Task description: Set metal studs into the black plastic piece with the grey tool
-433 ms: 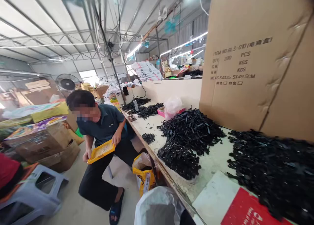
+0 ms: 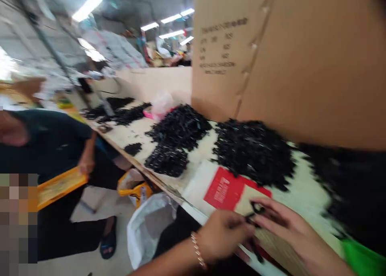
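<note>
Your left hand (image 2: 223,236) and right hand (image 2: 289,227) have come into view, fingers pinching a small black plastic piece (image 2: 255,216) above the red-printed card (image 2: 232,189) on the table (image 2: 141,131), beside heaped black pieces (image 2: 253,153).

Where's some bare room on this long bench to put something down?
The bench has two free patches: one between the small black clump and the middle heap, another between the big heap and the person's right hand. It's crowded along the cardboard box, where black pieces lie piled.
</note>
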The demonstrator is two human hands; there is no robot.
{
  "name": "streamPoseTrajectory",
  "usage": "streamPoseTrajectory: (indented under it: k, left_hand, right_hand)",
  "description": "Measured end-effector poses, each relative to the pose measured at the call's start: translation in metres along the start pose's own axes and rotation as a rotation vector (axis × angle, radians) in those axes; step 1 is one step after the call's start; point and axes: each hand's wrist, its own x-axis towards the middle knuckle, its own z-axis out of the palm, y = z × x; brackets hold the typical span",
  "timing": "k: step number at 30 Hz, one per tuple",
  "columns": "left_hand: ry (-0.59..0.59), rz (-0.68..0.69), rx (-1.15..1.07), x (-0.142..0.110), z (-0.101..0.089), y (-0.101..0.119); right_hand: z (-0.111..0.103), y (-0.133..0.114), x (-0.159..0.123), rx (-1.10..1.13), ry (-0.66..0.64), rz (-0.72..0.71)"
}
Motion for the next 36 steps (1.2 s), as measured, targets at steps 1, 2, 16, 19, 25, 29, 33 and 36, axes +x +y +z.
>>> streamPoseTrajectory:
  k: [1, 2, 16, 19, 25, 29, 33, 36]
  left_hand:
    - [0.015, -0.009, -0.016, -0.003, 0.001, 0.002]
    - [0.008, -0.028, -0.023, -0.005, 0.000, 0.006]
    - [-0.052, -0.102, -0.132, -0.008, -0.001, 0.014]
    - [0.011, -0.096, -0.169, -0.006, -0.003, 0.013]
    - [0.337, 0.017, -0.312, 0.001, -0.006, 0.007]
    - [0.355, 0.033, -0.373, 0.004, -0.008, 0.006]
    - [0.323, 0.006, -0.442, 0.006, -0.006, 0.004]
    - [0.266, -0.019, -0.496, 0.008, -0.005, 0.002]
  right_hand:
    - [0.003, -0.002, -0.005, 0.012, -0.008, 0.011]
    - [0.007, -0.004, -0.007, 0.030, -0.031, 0.001]
    - [0.013, -0.003, -0.007, 0.136, -0.075, -0.059]
    - [0.016, -0.003, -0.007, 0.165, -0.021, -0.080]
    - [0.028, 0.004, -0.007, 0.178, 0.073, -0.084]
    - [0.038, 0.010, -0.012, 0.222, 0.058, -0.031]
    - [0.041, 0.015, -0.020, 0.177, 0.114, -0.107]
    - [0.041, 0.016, -0.024, 0.149, 0.142, -0.128]
